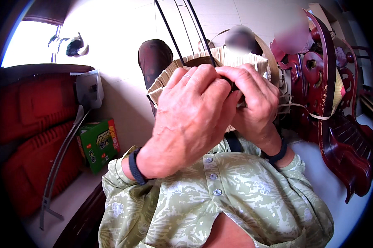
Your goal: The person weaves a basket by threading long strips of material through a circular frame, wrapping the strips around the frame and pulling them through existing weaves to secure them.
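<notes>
My left hand (186,115) and my right hand (254,101) are close together over a pale, ribbed piece (251,61) made of many narrow strips, near my lap. The fingers of both hands are curled around a dark part between them, mostly hidden by the fingers, so I cannot make out what it is. Thin black rods (168,29) rise behind my hands, beside a brown curved band inside the ribbed piece. A dark-clad knee (153,56) shows just left of the piece.
Red padded panels (42,103), a bent metal frame (71,136) and a green box (95,146) stand at the left. A carved dark-red wooden chair (326,136) with a pale strap across it is at the right. A black-and-white object (73,45) is at the upper left.
</notes>
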`<state>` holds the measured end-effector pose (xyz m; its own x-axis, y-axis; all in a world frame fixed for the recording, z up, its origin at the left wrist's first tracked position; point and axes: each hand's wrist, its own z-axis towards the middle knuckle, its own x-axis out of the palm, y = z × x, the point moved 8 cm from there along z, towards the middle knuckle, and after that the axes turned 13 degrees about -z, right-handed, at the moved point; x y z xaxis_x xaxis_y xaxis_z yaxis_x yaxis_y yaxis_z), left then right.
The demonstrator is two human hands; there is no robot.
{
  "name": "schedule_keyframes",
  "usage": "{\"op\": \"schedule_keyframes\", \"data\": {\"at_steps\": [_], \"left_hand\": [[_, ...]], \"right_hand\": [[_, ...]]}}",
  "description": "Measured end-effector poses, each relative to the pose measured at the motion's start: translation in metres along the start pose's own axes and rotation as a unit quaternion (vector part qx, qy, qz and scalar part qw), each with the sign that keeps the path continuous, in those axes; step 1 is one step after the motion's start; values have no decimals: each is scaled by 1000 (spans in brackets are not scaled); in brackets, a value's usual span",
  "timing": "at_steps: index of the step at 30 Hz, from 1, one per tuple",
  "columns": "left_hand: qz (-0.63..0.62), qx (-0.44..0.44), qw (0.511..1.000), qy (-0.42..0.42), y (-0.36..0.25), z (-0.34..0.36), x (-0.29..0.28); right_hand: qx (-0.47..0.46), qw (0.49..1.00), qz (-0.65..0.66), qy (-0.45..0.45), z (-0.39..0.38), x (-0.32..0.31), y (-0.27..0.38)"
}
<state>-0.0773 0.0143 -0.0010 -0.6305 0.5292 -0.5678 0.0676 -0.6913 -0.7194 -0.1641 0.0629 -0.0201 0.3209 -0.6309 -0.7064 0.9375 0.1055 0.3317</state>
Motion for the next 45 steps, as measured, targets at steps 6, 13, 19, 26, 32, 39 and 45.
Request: {"op": "schedule_keyframes", "data": {"at_steps": [6, 13, 19, 26, 32, 39, 45], "left_hand": [[-101, -67, 992, -46, 26, -10, -43], [-48, -58, 993, -89, 54, -11, -39], [-257, -191, 946, -43, 87, -11, -9], [-211, -212, 953, -41, 80, -11, -13], [-248, -232, 938, -63, 82, -11, -12], [-253, -224, 938, -72, 86, -18, -10], [-258, -214, 939, -76, 88, -17, -10]], "right_hand": [[108, 992, 30, 55, 4, -6, -12], [80, 992, 32, 95, 18, -7, -22], [103, 987, 2, 127, 24, -5, -30], [47, 982, -172, 62, 32, -10, -21], [45, 983, -175, -44, 24, -18, -17], [117, 989, -82, -38, 4, -22, -3], [155, 973, -168, 31, 13, -4, -12]]}}
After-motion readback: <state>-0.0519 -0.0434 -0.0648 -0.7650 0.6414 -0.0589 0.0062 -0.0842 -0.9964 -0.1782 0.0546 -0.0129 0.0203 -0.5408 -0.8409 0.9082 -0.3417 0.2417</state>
